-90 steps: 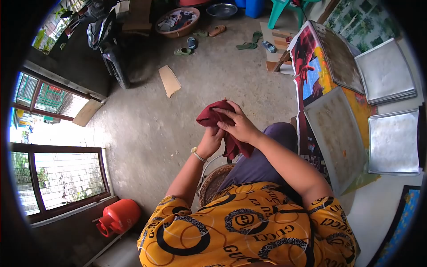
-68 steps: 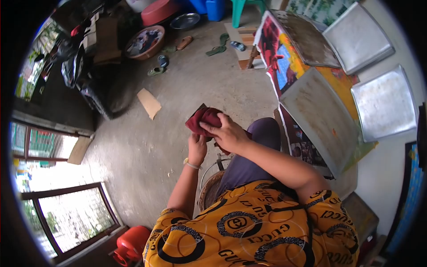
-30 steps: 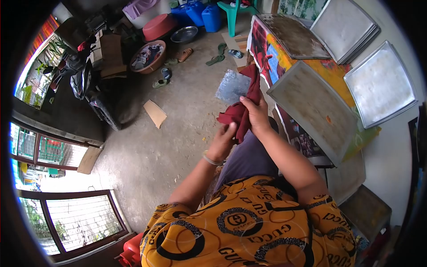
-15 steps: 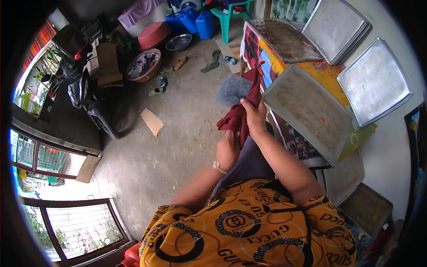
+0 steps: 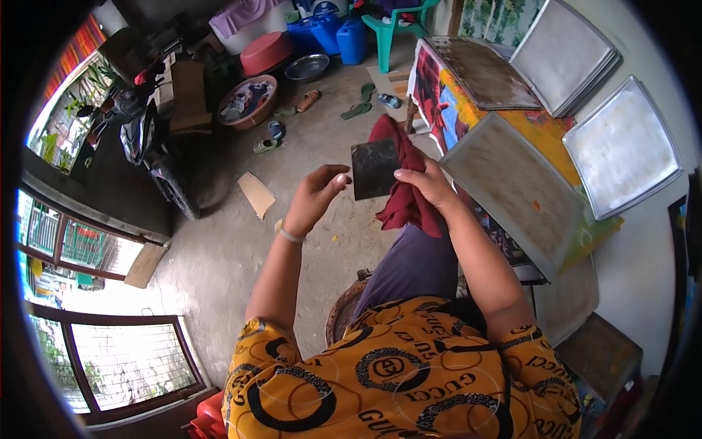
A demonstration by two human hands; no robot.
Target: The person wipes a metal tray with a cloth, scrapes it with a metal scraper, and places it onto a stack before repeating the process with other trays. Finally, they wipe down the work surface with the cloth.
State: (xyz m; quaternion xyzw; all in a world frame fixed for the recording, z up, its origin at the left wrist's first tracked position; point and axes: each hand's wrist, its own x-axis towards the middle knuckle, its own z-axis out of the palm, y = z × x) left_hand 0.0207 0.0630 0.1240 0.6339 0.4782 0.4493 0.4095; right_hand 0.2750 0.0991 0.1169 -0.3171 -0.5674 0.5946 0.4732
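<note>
My right hand (image 5: 430,189) is closed around a crumpled dark red cloth (image 5: 395,208), its thumb pressing the right edge of a thin, dark, square plate (image 5: 375,170). The plate stands out to the left of the cloth, its flat face toward me. Just beyond its left edge is my left hand (image 5: 316,197), with curved fingers, the thumb near the forefinger and nothing visible in them. Close to my right forearm, a grey metal tray (image 5: 512,194) leans at the edge of a table covered with a colourful cloth (image 5: 453,99).
More trays (image 5: 563,58) are stacked against the wall, with a shiny tray (image 5: 621,146) nearby. Sandals (image 5: 358,110) and a cardboard piece (image 5: 256,195) lie on the floor. A laundry basin (image 5: 248,102), a green chair (image 5: 395,29) and a motorcycle (image 5: 157,161) stand farther off.
My left hand has come out of the cloth and moved left. The dark square plate now shows beside the cloth, which has been shifted and opened out somewhat in my right hand.
</note>
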